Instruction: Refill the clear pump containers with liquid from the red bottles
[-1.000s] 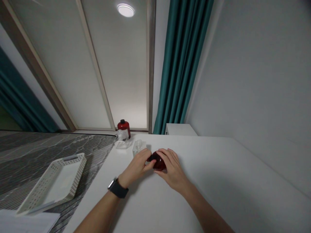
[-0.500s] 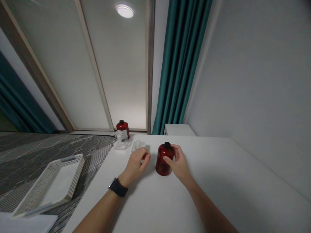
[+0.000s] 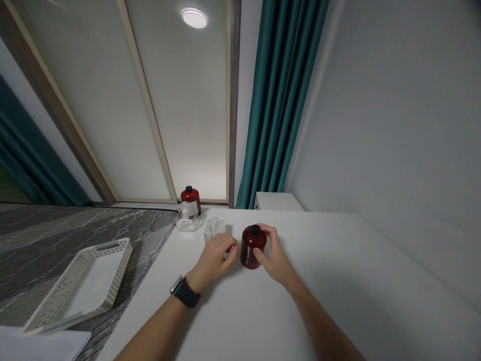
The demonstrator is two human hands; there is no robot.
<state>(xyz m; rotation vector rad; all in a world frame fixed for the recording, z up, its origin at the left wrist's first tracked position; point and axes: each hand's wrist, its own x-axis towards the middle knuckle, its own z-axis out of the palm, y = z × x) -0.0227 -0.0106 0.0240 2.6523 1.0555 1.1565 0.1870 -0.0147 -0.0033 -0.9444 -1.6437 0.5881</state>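
Note:
A dark red bottle [image 3: 248,250] with a black cap stands near the middle of the white table [image 3: 240,321]. My right hand [image 3: 276,258] grips it from the right side, thumb in front and fingers behind. Just left of the bottle is my left hand [image 3: 218,255], its fingers curled and thumb close to them; what they hold, if anything, is hidden. A black watch sits on that wrist. Behind the left hand stands a small clear container [image 3: 214,226], partly covered by it.
At the table's far left corner stands another red bottle [image 3: 192,199] with a white label, a clear tray [image 3: 188,223] in front of it. A white perforated basket [image 3: 120,273] lies lower down on the left, beside white sheets [image 3: 45,346]. A white cabinet [image 3: 278,201] stands beyond the far edge.
The held bottle has tipped, its cap shifting slightly left and down. My left hand has moved a little to the right, nearer the bottle. The right hand keeps its grip.

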